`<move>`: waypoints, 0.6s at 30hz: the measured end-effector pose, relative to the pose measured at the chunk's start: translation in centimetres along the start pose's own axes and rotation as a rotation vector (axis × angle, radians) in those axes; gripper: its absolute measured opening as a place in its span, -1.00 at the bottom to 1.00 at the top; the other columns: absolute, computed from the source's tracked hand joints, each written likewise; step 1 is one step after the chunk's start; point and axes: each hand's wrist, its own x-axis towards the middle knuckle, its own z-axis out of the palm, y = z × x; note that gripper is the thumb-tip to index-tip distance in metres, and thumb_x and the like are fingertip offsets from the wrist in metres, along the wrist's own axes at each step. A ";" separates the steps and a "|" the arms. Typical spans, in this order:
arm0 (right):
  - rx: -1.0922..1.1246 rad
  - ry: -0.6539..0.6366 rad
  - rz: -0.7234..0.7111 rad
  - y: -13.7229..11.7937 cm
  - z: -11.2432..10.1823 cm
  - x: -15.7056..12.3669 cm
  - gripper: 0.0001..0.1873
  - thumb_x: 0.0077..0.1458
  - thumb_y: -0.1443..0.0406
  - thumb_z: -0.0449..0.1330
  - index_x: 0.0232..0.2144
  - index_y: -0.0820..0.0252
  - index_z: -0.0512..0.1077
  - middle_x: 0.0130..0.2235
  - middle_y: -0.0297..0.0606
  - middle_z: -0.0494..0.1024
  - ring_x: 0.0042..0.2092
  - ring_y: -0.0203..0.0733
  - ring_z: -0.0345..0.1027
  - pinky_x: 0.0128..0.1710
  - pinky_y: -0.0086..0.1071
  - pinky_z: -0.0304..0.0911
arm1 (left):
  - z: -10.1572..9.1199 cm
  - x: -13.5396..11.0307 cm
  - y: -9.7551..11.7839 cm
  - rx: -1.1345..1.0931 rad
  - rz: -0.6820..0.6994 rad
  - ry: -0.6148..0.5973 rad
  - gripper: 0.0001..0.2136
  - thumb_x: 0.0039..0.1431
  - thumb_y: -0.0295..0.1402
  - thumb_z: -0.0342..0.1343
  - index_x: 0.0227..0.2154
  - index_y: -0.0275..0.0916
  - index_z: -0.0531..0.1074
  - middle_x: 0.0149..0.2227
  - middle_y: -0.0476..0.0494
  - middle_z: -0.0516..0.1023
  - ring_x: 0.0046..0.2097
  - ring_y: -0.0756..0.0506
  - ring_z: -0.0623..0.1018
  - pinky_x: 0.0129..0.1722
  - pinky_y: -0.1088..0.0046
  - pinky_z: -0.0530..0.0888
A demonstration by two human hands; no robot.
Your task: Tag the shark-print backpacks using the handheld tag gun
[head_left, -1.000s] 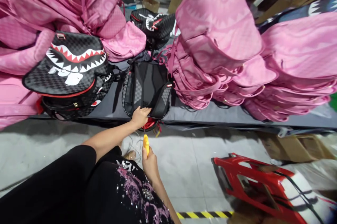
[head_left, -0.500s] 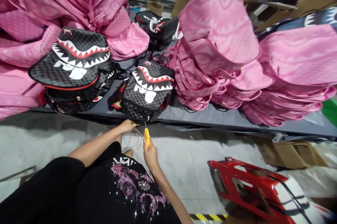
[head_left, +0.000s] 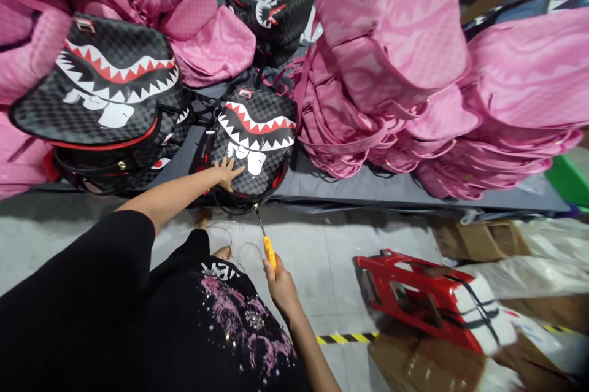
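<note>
A black checked backpack [head_left: 276, 177] with a printed shark mouth lies on the grey-covered table, near its front edge. My left hand [head_left: 225, 175] rests on its lower left part, fingers spread. In my right hand [head_left: 280, 281] is a yellow-handled tool [head_left: 269, 251] with a thin metal shaft. Its tip points up at the gold zipper pull [head_left: 256, 205] at the bag's front edge; whether they touch I cannot tell. A thin clear cord [head_left: 230, 238] loops below the table edge, and its ends are unclear.
A larger shark-mouth backpack [head_left: 115, 85] lies to the left, and another black backpack [head_left: 271, 18] stands behind. Pink backpacks [head_left: 386, 42] are piled on both sides. A red plastic stool [head_left: 414, 294] with a strapped white pad and cardboard boxes [head_left: 427, 355] occupy the floor at right.
My left hand has moved from below the bag's front edge up onto its printed face and spread out. My right hand has drawn slightly down and right with the tool.
</note>
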 end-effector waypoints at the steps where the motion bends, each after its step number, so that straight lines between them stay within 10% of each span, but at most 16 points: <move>1: 0.045 -0.009 0.024 -0.3 -0.3 -0.2 -0.47 0.30 -0.03 -0.07 0.06 0.17 0.37 -0.38 -0.22 0.59 -0.35 -0.09 0.53 -0.37 -0.38 0.29 | 0.3 0.3 0.3 0.067 0.025 -0.036 0.18 -0.35 -0.25 0.52 0.39 -0.12 0.00 0.43 -0.49 -0.22 0.40 -0.64 -0.13 0.24 -0.35 0.03; 5: 0.287 -0.029 0.088 -2.1 -0.5 -0.6 -0.40 0.30 -0.12 -0.18 -0.08 0.21 0.35 -0.38 -0.21 0.57 -0.38 -0.12 0.50 -0.32 -0.35 0.33 | 1.7 -0.2 1.2 0.233 0.308 0.033 0.08 -0.22 -0.37 0.42 0.39 -0.18 -0.01 0.43 -0.52 -0.22 0.42 -0.55 -0.16 0.30 -0.27 -0.11; 9: 0.411 0.015 0.049 -4.0 0.1 -0.7 -0.42 0.29 -0.12 -0.14 -0.13 0.21 0.38 -0.25 -0.11 0.59 -0.23 -0.10 0.51 -0.18 -0.31 0.36 | 0.4 -1.3 2.2 0.131 0.451 0.086 -0.30 0.07 -0.54 0.08 0.32 -0.13 0.19 0.29 -0.47 0.27 0.29 -0.38 0.32 0.22 -0.04 0.27; 18: 0.713 0.472 -0.127 -8.5 1.0 1.8 -0.53 0.34 -0.03 -0.16 -0.24 0.19 0.32 -0.40 -0.21 0.49 -0.36 -0.17 0.42 -0.25 -0.26 0.35 | -15.8 -1.3 4.1 -0.136 0.139 0.694 -0.73 0.27 -0.16 0.07 -0.23 -0.21 0.56 -0.30 -0.23 0.60 -0.16 -0.28 0.57 -0.16 0.28 0.41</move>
